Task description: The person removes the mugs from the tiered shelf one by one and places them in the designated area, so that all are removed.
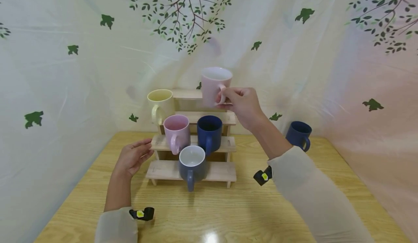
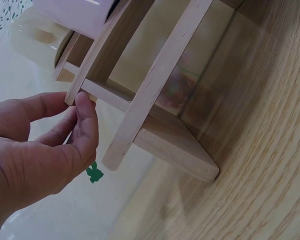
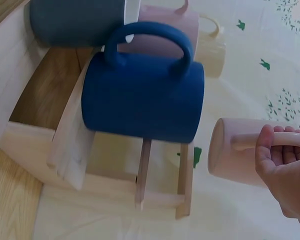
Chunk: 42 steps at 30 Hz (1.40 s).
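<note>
My right hand [image 1: 240, 103] grips a pale pink mug [image 1: 212, 85] by its handle, holding it upright at the right of the top of a stepped wooden stand [image 1: 160, 170]. In the right wrist view the pink mug [image 3: 240, 157] appears apart from the boards. My left hand [image 2: 55, 145] pinches the left end of one step board between thumb and finger. On the stand are a yellow mug [image 1: 161, 107] at upper left, a pink mug [image 1: 179, 130] and a navy mug [image 1: 209, 130] side by side on a lower step, and a grey mug [image 1: 192, 167] on the bottom step.
Another navy mug [image 1: 298, 134] stands on the wooden table [image 1: 261, 214] at the right, partly behind my right forearm. Behind the stand hangs a pale curtain [image 1: 143, 40] printed with branches and green birds.
</note>
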Each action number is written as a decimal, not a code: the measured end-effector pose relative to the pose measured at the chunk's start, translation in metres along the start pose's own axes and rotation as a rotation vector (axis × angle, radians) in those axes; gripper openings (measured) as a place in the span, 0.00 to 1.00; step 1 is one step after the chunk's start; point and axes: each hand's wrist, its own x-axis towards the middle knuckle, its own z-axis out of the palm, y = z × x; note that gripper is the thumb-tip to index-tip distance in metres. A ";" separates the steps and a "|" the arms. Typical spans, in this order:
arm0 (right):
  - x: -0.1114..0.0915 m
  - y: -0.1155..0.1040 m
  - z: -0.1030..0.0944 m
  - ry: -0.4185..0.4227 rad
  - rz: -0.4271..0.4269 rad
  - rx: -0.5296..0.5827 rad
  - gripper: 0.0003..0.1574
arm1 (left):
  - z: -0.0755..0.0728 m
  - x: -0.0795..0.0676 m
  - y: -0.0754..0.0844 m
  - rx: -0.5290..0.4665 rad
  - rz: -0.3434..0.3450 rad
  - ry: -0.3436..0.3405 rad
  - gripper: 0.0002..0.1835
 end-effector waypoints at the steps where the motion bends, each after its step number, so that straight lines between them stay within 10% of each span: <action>1: 0.000 0.000 -0.004 0.007 -0.002 0.003 0.18 | 0.000 0.000 0.000 0.001 -0.001 0.000 0.20; 42: -0.035 0.038 -0.154 0.218 -0.001 0.000 0.26 | 0.002 0.000 -0.001 0.038 0.006 0.024 0.22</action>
